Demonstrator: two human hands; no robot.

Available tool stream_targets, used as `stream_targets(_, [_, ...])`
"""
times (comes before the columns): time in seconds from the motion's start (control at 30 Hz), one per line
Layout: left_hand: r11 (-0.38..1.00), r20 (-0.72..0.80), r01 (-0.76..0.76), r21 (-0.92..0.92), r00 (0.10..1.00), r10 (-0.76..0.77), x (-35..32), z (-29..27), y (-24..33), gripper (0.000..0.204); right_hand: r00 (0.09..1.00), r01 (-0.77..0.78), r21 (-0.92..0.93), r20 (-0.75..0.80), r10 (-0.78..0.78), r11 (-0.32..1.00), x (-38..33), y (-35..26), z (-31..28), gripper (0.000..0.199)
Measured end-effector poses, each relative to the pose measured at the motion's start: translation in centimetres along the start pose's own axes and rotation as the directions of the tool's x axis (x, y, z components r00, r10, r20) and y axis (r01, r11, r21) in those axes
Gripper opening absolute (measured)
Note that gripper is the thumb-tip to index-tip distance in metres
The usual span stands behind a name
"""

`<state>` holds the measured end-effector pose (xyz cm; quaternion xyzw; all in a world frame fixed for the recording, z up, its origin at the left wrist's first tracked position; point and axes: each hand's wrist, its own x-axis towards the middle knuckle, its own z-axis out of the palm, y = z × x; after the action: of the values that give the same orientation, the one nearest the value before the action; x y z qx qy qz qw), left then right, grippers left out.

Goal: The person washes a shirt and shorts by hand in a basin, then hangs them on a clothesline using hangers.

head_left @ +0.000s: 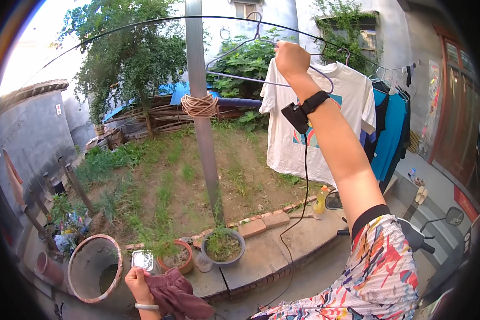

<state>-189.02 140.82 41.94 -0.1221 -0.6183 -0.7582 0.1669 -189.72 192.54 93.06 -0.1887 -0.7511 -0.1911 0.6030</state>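
Note:
My right hand (293,58) is raised at the upper middle, its fingers closed on the sloping arm of a grey-purple clothes hanger (249,80). The hanger's hook is up at the black clothesline (144,22), and no garment is on it. Low at the left, my left hand (138,288) is closed on a maroon garment (178,294), which hangs bunched beside it. The garment's lower part runs toward the bottom edge. Just behind my right wrist hangs a white T-shirt (282,144) with a coloured print, partly covered by my forearm.
Blue and dark clothes (389,133) hang farther right. A metal post (200,133) wrapped with rope stands left of the hanger. Below are potted plants (223,246), a large round tub (95,269), a brick edging (261,225), a yellow bottle (321,200) and a scooter mirror (454,215).

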Motion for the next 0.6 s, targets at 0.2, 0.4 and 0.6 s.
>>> stream_targets(0.2, [1.0, 0.004, 0.027, -0.011, 1.0, -0.027, -0.1, 0.6, 0.1, 0.045, 0.993, 0.078, 0.04, 0.083, -0.081, 0.996, -3.2, 1.4, -0.9, 0.025])
stream_targets(0.4, [0.998, 0.005, 0.052, 0.023, 0.999, -0.052, -0.5, 0.8, 0.4, 0.044, 0.997, -0.013, 0.229, -0.065, 0.029, 0.973, -2.3, 10.1, -9.5, 0.031])
stream_targets(0.6, [1.0, 0.007, 0.005, 0.005, 1.0, -0.005, 0.4, 1.6, 0.4, 0.043, 0.994, -0.109, 0.178, 0.034, 0.105, 0.978, 3.2, 24.6, -3.8, 0.02])
